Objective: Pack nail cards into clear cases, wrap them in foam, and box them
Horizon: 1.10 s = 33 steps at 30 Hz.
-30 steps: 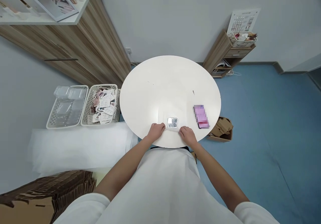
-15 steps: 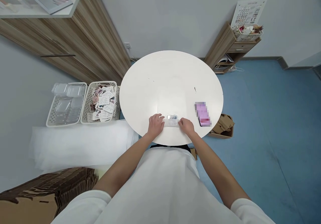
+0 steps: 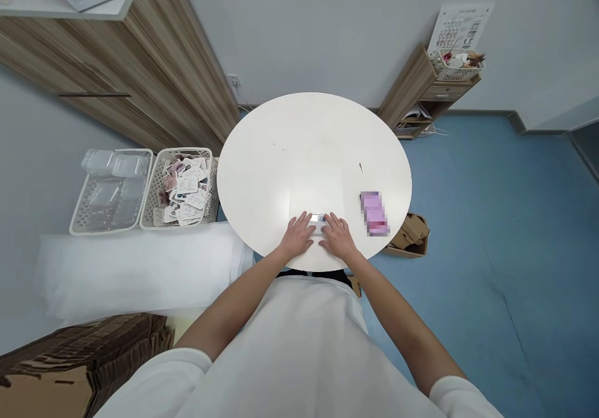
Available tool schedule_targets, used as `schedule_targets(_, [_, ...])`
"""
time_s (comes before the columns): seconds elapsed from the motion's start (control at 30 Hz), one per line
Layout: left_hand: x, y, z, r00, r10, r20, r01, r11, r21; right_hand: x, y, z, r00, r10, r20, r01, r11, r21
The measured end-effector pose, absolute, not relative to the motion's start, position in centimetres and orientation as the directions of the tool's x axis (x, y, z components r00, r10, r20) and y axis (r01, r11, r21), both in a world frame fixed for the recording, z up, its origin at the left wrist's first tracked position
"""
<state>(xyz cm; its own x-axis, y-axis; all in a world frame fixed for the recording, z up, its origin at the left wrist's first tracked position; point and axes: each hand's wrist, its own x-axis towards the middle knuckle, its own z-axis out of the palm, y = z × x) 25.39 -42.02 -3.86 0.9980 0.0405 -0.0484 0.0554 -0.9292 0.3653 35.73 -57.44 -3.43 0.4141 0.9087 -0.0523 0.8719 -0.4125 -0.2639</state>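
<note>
Fingers [image 3: 306,226] on round white table [image 3: 299,150]

The person wears a plain white short-sleeved top, loose over the chest and belly, with no print or logo showing. The sleeves end above the elbows, leaving both forearms bare. The left hand [image 3: 299,238] and right hand [image 3: 337,238] are bare, with no gloves, rings or watch visible.

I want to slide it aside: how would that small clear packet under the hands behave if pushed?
The clear packet looks thin and flat, so probably light and unlikely to roll or tip. The white table looks smooth, so it likely slides easily. Both hands, left hand and right hand, cover most of it; stiffness unclear.
</note>
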Motion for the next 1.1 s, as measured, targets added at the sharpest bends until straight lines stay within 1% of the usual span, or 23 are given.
schedule_targets(0.1, [26.0, -41.6, -4.0, 0.996, 0.018, -0.088, 0.051, -0.919, 0.391, 36.6, -56.4, -4.1, 0.415, 0.902, -0.119, 0.847, -0.431, -0.310])
schedule_targets(0.2, [26.1, -41.4, -4.1, 0.995, 0.008, -0.100, 0.048, -0.912, 0.407, 37.1, -55.9, -4.2, 0.407, 0.902, -0.146, 0.838, -0.432, -0.335])
schedule_targets(0.4, [22.4, -42.3, -3.5, 0.995, -0.010, -0.100, 0.032, -0.914, 0.406, 33.8, -57.2, -3.2, 0.297, 0.944, -0.145, 0.873, -0.330, -0.359])
schedule_targets(0.5, [21.0, -42.5, -3.0, 0.993, -0.027, -0.112, 0.024, -0.900, 0.436, 32.4, -57.7, -2.4, 0.261, 0.952, -0.162, 0.880, -0.304, -0.364])
schedule_targets(0.63, [21.6, -41.8, -2.0, 0.989, -0.035, -0.144, 0.039, -0.875, 0.483, 33.0, -57.2, -1.3, 0.237, 0.948, -0.212, 0.869, -0.305, -0.390])
schedule_targets(0.7, [22.4, -41.3, -1.5, 0.991, -0.024, -0.135, 0.044, -0.877, 0.479, 33.8, -56.9, -0.9, 0.256, 0.948, -0.189, 0.864, -0.312, -0.395])
schedule_targets(0.83, [23.8, -40.5, -0.9, 0.996, 0.029, -0.085, 0.063, -0.899, 0.433, 34.7, -56.5, -0.6, 0.366, 0.923, -0.116, 0.844, -0.382, -0.378])
schedule_targets(0.93, [24.6, -40.0, -0.9, 0.993, 0.040, -0.114, 0.086, -0.898, 0.431, 35.0, -56.2, -0.5, 0.431, 0.891, -0.146, 0.813, -0.453, -0.366])
schedule_targets(1.1, [26.0, -39.2, -1.2, 0.978, 0.035, -0.206, 0.128, -0.879, 0.458, 35.6, -55.3, -0.8, 0.472, 0.858, -0.203, 0.777, -0.514, -0.363])
